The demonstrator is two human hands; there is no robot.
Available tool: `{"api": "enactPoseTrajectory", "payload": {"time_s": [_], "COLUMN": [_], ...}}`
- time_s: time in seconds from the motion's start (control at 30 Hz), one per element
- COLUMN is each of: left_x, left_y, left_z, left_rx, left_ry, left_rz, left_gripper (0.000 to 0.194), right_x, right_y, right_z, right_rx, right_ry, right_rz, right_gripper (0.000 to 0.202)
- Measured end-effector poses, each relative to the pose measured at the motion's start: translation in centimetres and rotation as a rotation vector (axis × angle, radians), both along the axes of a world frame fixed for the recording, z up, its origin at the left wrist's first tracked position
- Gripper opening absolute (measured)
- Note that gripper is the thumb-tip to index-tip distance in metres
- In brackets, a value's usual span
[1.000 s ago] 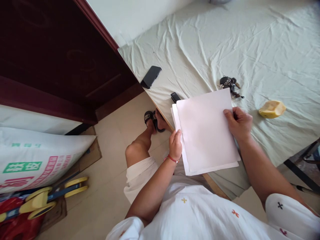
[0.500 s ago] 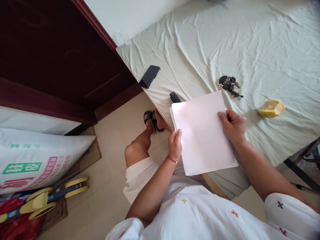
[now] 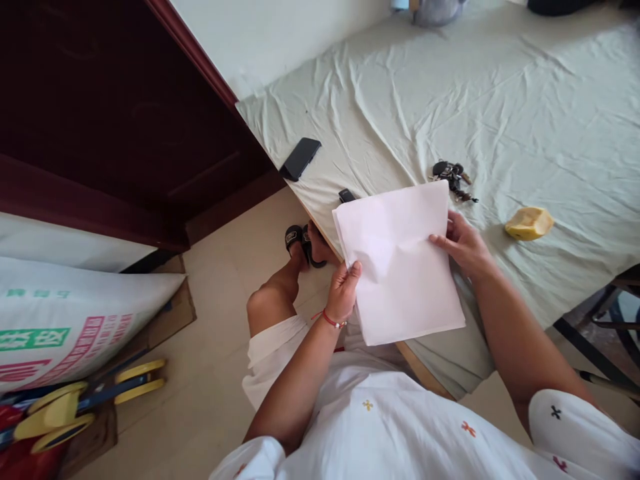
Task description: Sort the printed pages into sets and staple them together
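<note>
A few blank white sheets of paper [image 3: 400, 280] are held up in front of me, slightly creased across the middle. My left hand [image 3: 344, 292] is closed on their left edge, thumb on top. On the right edge, my right hand [image 3: 463, 245] pinches the paper between a thumb lying on its face and fingers partly hidden behind. Just past the top right corner lies a bunch of keys [image 3: 454, 177]. A small black object [image 3: 346, 195] pokes out beyond the top left corner, partly covered by the paper.
The table [image 3: 400, 120] carries a wrinkled pale cloth. On it are a black phone-like object [image 3: 301, 159] near the left edge and a yellow peeled fruit [image 3: 529, 223] at right. A large printed sack [image 3: 100, 293] and a yellow-and-blue wheeled toy [image 3: 60, 413] are at floor level, left.
The paper, flat before, now shows a crease and bulge in its middle. My right hand has shifted slightly left and up with it. The view has tilted a little, showing more of the table's far side.
</note>
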State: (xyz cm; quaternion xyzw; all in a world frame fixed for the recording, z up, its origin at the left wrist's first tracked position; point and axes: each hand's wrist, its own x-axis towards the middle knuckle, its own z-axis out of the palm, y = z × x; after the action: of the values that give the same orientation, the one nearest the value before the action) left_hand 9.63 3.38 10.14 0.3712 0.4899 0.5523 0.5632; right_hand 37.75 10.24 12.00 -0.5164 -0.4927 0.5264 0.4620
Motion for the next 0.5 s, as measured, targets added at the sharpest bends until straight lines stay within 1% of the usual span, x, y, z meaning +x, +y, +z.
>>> {"api": "enactPoseTrajectory", "payload": {"time_s": [0.07, 0.1, 0.17, 0.2, 0.23, 0.27, 0.37, 0.43, 0.5], "left_x": [-0.3, -0.5, -0.9, -1.1, -1.3, -1.5, -1.9, -1.8, -1.5], "left_y": [0.4, 0.8, 1.6, 2.1, 2.7, 3.2, 4.8, 5.7, 6.3], "left_z": [0.7, 1.2, 2.3, 3.0, 3.8, 4.5, 6.4, 7.2, 7.6], "left_rx": [0.036, 0.066, 0.143, 0.187, 0.229, 0.27, 0.373, 0.415, 0.431], "left_ry": [-0.009, -0.009, 0.009, 0.031, 0.06, 0.097, 0.183, 0.203, 0.215], "left_rz": [0.006, 0.003, -0.021, -0.038, -0.054, -0.064, -0.082, -0.136, -0.204], "left_gripper": [0.05, 0.051, 0.05, 0.049, 0.047, 0.046, 0.049, 0.053, 0.056], "right_x": [0.2, 0.2, 0.2, 0.1, 0.0, 0.0, 0.0, 0.2, 0.7], "right_y": [-0.3, -0.5, -0.8, -0.8, -0.8, -0.7, 0.1, 0.5, 0.8], "right_z": [0.7, 1.1, 2.1, 2.7, 3.4, 4.1, 6.2, 7.2, 7.5], "right_rx": [-0.108, -0.162, -0.248, -0.262, -0.245, -0.192, 0.077, 0.215, 0.251], "right_ry": [0.149, 0.19, 0.206, 0.194, 0.177, 0.166, 0.171, 0.151, 0.058], "right_rz": [0.083, 0.132, 0.206, 0.214, 0.201, 0.168, 0.056, 0.046, 0.072], "right_gripper": [0.073, 0.067, 0.054, 0.048, 0.043, 0.039, 0.031, 0.03, 0.033]}}
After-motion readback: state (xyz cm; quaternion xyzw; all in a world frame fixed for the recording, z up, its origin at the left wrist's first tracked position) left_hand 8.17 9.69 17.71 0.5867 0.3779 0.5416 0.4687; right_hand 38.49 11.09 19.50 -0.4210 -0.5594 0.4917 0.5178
